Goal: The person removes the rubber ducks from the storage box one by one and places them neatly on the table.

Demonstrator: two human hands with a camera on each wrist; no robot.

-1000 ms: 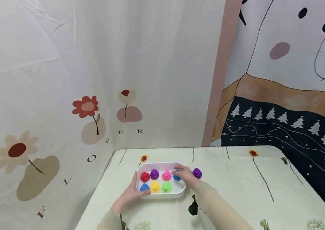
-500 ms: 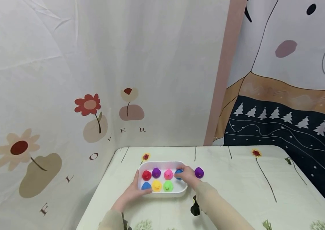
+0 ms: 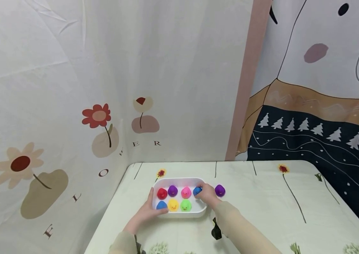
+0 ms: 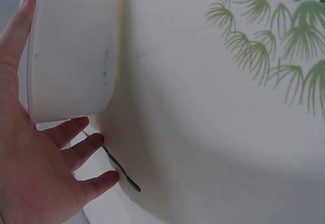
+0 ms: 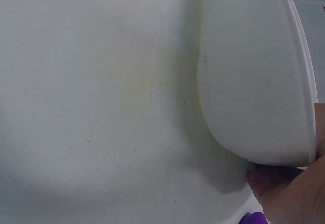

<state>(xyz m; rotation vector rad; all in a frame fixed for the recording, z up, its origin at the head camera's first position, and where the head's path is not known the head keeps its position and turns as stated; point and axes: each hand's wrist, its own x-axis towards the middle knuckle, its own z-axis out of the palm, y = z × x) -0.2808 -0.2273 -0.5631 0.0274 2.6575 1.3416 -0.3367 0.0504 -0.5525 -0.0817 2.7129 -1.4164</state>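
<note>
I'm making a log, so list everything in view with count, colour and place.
Table: 1, cream, floral, lower half
Tray: 1, white, on table
Red toy: 1, red, tray back row
Purple toys: 2, purple, tray back row and table right of tray
Pink toy: 1, pink, tray back row
Blue toys: 2, blue, tray front row and back row
Yellow toy: 1, yellow, tray front row
Green toy: 1, green, tray front row
White cloth: 1, white with prints, behind table
Pink strip: 1, pink, right of white cloth
Patterned cloth: 1, multicoloured, behind right
Dark items: 2, blackish, lower middle, unclear what
Sleeves: 2, beige, bottom edge
Left hand: 1, bare, tray's left end
Right hand: 1, bare, tray's right end
</note>
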